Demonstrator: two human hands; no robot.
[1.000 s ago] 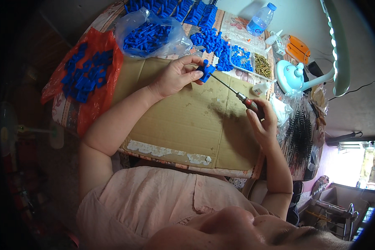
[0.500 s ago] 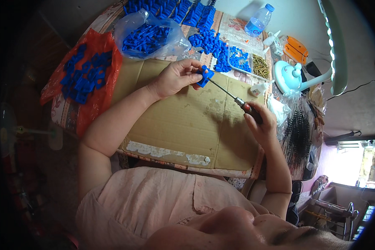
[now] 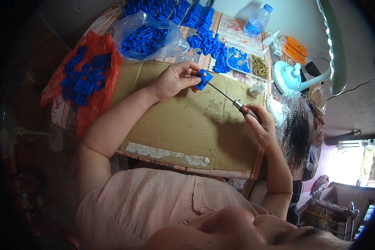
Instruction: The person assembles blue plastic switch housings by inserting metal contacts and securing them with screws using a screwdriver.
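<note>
Between the thumb and fingers of my left hand [image 3: 177, 82] is a small blue plastic part [image 3: 204, 80], held above the cardboard. My right hand [image 3: 262, 124] is closed round the dark handle of a screwdriver [image 3: 224, 94], which has a red band near its metal collar. Its long shaft points up and left, and the tip meets the blue part. My left fingers hide part of that piece, so I cannot see whether a screw sits at the tip.
A red bag [image 3: 96, 100] of blue parts lies left. Behind are a clear bag [image 3: 171, 43] of blue pieces, a loose blue heap [image 3: 206, 43] and a tray [image 3: 246, 73] with brass-coloured screws [image 3: 259, 66]. A lamp base [image 3: 285, 77], white dropper bottle [image 3: 259, 89] and black bristly strands [image 3: 298, 133] stand right.
The screwdriver handle has turned in my right hand, and the fingers have shifted on it. The blue part and my left hand have hardly moved.
</note>
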